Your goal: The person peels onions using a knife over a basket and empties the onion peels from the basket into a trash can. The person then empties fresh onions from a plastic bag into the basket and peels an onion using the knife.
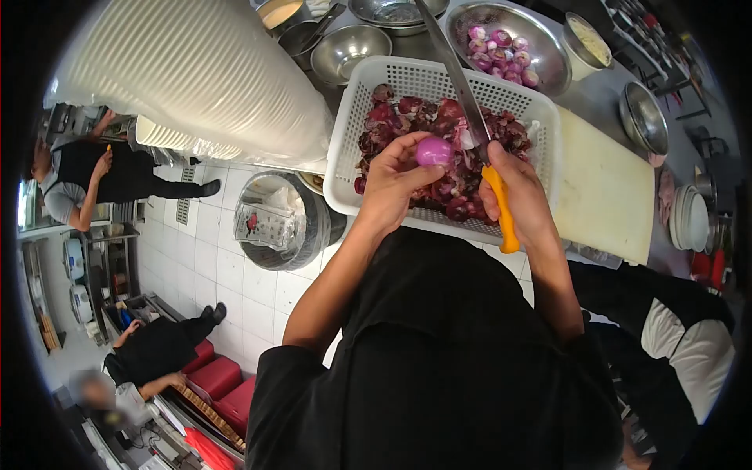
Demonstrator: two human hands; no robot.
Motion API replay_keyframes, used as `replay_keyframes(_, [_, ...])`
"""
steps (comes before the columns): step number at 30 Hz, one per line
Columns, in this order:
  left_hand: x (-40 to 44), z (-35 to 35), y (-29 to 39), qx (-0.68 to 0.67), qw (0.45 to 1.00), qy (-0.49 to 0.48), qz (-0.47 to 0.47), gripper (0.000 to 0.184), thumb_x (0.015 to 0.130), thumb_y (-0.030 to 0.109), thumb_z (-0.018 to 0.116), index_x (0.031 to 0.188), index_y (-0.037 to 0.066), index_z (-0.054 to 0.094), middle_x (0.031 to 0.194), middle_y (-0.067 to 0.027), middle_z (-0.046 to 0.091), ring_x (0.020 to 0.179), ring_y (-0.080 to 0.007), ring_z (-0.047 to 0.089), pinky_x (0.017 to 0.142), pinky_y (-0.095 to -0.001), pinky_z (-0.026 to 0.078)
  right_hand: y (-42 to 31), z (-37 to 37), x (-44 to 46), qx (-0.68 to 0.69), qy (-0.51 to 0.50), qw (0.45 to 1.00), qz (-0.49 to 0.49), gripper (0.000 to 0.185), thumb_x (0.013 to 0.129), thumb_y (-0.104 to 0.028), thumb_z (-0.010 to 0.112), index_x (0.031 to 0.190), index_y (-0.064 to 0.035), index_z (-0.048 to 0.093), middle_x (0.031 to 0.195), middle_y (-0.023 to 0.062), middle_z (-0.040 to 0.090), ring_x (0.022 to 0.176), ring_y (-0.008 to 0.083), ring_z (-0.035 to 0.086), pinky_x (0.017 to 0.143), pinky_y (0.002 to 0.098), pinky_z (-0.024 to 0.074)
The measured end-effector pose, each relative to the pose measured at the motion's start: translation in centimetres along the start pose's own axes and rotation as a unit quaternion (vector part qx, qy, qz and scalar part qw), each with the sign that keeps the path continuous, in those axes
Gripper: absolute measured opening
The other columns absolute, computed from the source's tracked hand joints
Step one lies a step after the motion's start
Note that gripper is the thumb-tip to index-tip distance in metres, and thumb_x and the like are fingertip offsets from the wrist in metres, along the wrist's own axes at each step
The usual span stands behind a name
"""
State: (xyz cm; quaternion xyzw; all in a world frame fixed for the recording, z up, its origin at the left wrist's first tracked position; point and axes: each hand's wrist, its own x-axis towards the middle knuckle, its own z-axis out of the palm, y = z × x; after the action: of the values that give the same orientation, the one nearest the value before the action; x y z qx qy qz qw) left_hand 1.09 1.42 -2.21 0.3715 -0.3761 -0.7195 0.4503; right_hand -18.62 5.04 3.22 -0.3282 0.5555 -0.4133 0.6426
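Between the fingers of my left hand (pixel 392 182) is a peeled purple onion (pixel 433 152), held over a white perforated basket (pixel 338 149). My right hand (pixel 523 192) grips a knife by its yellow handle (pixel 501 205); the long blade (pixel 462 86) points up and away, apart from the onion. Dark red onion skins and scraps (pixel 454 196) fill much of the basket below both hands. Beyond the basket, a metal colander (pixel 548 43) holds several peeled purple onions (pixel 501 51).
A cream cutting board (pixel 607 180) lies right of the basket. Stacked white containers in plastic (pixel 196 78) stand at left, near a lined bin (pixel 274 223). Metal bowls (pixel 350 53) sit behind. Co-workers (pixel 110 176) are at left, another person (pixel 666 329) at right.
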Motion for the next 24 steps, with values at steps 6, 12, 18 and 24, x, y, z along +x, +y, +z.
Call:
replay_keyframes(6, [0.2, 0.2, -0.3, -0.005, 0.997, 0.052, 0.056, 0.049, 0.080, -0.010, 0.070, 0.125, -0.001, 0.054, 0.107, -0.0086, 0.065, 0.090, -0.0119, 0.064, 0.076, -0.0229, 0.054, 0.8, -1.2, 1.3, 0.000, 0.021, 0.999, 0.039, 0.040, 0.099, -0.046, 0.054, 0.091, -0.0068, 0.057, 0.059, 0.0012, 0.049, 0.047, 0.0091, 0.046, 0.043, 0.0237, 0.0349])
replay_keyframes(12, [0.1, 1.0, 0.0, 0.132, 0.983, 0.086, 0.098, 0.047, 0.081, -0.010, 0.070, 0.124, -0.002, 0.053, 0.111, -0.0101, 0.064, 0.101, -0.0151, 0.063, 0.087, -0.0269, 0.054, -0.1, -0.1, 0.0, -0.058, 0.057, 0.997, -0.003, 0.057, 0.099, -0.043, 0.055, 0.141, -0.0052, 0.048, 0.069, -0.0012, 0.049, 0.054, 0.0064, 0.046, 0.045, 0.0224, 0.0362])
replay_keyframes(18, [0.5, 2.5, -0.2, 0.160, 0.975, 0.076, 0.137, 0.044, 0.081, -0.010, 0.072, 0.120, -0.003, 0.054, 0.107, -0.0080, 0.065, 0.095, -0.0127, 0.063, 0.081, -0.0244, 0.054, 1.0, 1.5, -1.0, -0.083, -0.025, 0.992, -0.091, 0.058, 0.100, -0.039, 0.055, 0.144, -0.0034, 0.045, 0.072, -0.0018, 0.051, 0.058, 0.0054, 0.046, 0.051, 0.0229, 0.0373])
replay_keyframes(24, [0.3, 3.2, -0.3, 0.178, 0.965, 0.101, 0.163, 0.042, 0.077, -0.006, 0.074, 0.115, -0.001, 0.056, 0.099, -0.0075, 0.066, 0.090, -0.0115, 0.062, 0.078, -0.0245, 0.053, 1.0, 1.8, -0.8, -0.129, -0.009, 0.983, -0.127, 0.057, 0.099, -0.038, 0.054, 0.142, -0.0011, 0.047, 0.067, -0.0005, 0.050, 0.060, 0.0060, 0.046, 0.054, 0.0252, 0.0370])
